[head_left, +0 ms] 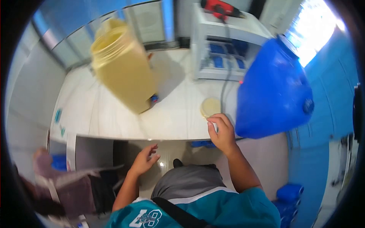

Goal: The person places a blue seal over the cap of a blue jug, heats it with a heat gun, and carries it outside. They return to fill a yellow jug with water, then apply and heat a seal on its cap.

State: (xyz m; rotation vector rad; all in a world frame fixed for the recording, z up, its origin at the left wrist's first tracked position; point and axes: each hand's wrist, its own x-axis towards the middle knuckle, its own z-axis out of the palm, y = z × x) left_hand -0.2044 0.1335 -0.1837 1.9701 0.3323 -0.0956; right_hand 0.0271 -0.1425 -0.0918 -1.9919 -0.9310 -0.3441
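Observation:
A round cream lid [210, 107] lies on the white table. At its near edge are the fingertips of my right hand [223, 133], with thumb and forefinger apart. My left hand [145, 159] hangs in the air just off the front edge of the table, fingers spread and holding nothing. A large cream plastic jerrycan [127, 72] stands on the left part of the table with its threaded mouth uncovered. Close to my right hand is a big blue plastic jerrycan [272, 95] at the table's right end.
A white shelf unit [197, 45] stands at the back, with a red heat gun [220, 8] on top and its cable [228, 57] running down to the table. Another person [68, 186] is at the lower left. Blue containers [289, 201] sit on the floor at right.

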